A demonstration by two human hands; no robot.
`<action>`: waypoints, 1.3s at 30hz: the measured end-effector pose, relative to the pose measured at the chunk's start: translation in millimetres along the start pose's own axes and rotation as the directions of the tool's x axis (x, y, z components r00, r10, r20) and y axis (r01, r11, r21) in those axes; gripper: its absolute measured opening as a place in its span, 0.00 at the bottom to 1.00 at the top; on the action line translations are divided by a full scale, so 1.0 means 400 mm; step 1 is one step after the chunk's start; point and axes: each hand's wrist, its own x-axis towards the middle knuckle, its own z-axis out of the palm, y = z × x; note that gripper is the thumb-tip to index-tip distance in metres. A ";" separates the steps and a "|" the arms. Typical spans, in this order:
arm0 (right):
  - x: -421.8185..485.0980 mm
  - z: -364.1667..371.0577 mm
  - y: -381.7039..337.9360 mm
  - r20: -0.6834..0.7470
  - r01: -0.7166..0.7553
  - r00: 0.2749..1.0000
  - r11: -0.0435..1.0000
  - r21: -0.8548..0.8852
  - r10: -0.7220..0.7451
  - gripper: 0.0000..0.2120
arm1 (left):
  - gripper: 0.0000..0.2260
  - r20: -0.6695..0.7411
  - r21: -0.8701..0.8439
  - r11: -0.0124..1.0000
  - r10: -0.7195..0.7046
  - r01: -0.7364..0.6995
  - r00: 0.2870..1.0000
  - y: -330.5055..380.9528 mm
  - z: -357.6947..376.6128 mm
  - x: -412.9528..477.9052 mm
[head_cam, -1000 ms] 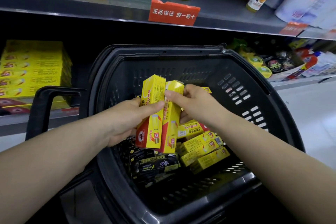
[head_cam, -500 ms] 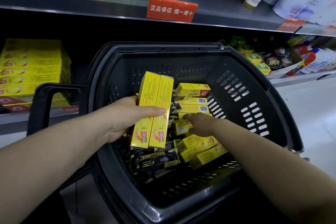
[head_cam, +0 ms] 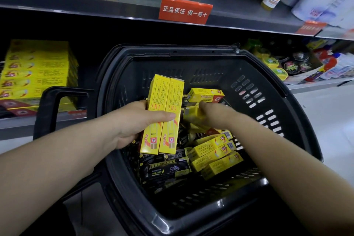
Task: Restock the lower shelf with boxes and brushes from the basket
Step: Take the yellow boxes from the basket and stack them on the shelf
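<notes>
Right now my left hand (head_cam: 132, 124) clamps two boxes (head_cam: 162, 115) over the basket (head_cam: 268, 86); my right hand (head_cam: 214, 115) looks pinched on a third, blurred. One more could make them slide apart. Stacked boxes (head_cam: 36, 74) fill the lower shelf (head_cam: 17, 122), left, under a dim store shelf.

The upper shelf (head_cam: 115, 8) overhangs the basket (head_cam: 268, 74); its far half is open above the boxes (head_cam: 214, 151).
</notes>
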 end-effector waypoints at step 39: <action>0.209 -0.296 -0.745 0.018 0.042 0.982 0.307 0.951 -0.187 0.14 | 0.19 -0.719 0.020 0.993 -0.068 0.119 0.692 -0.079 -0.686 -0.309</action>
